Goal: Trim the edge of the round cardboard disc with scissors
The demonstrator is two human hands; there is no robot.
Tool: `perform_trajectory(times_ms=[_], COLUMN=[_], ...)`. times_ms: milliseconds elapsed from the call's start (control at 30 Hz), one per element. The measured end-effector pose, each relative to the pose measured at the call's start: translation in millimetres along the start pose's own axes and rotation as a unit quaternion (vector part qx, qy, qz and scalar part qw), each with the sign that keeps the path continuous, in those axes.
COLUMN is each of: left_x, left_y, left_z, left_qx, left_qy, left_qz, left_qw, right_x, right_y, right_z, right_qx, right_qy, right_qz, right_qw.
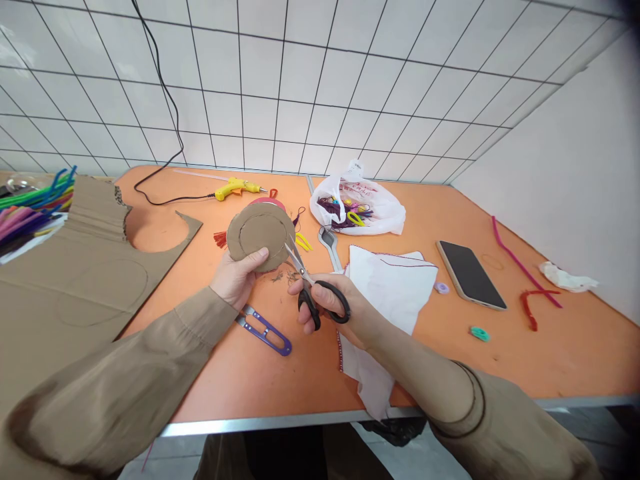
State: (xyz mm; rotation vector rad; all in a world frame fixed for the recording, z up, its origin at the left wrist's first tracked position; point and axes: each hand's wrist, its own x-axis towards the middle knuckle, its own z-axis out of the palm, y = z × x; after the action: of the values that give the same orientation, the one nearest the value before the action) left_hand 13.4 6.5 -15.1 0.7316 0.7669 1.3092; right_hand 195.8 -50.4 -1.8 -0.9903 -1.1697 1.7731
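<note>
Fingers of left hand [234, 279]: I have them clasping the cardboard disc [260, 230], thumb on its face.
Fingers of right hand [345, 300]: grasping black-handled scissors [303, 272], blades parted at the disc's right edge.
Disc: left of centre, beyond the purple snips [265, 333].

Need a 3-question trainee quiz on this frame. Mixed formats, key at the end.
1. Multiple choice. What is in the right hand?
A) glue gun
B) scissors
C) phone

2. True or false. The plastic bag lies farther from the person than the white cloth.

3. Fill in the blank. The left hand holds a flat, round piece of ____.

Key
1. B, the scissors.
2. True.
3. Cardboard.
</note>
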Motion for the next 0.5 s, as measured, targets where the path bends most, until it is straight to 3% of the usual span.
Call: perform_trajectory(times_ms=[300, 500], left_x=[-7.8, -9.6], left_y=[-3.1, -2.8], left_z=[6.3, 6.6], left_qx=[-0.065, -0.053], left_qy=[-0.009, -0.024], left_qz=[-0.035, -0.047], left_qw=[0.997, 0.997], right_x=[3.9, 3.9], right_y=[3.6, 5.9], right_z=[5.3, 6.4], right_qx=[-0.009, -0.023], right_qy=[0.028, 0.032], right_qz=[0.007, 0.006], right_qw=[1.000, 0.999])
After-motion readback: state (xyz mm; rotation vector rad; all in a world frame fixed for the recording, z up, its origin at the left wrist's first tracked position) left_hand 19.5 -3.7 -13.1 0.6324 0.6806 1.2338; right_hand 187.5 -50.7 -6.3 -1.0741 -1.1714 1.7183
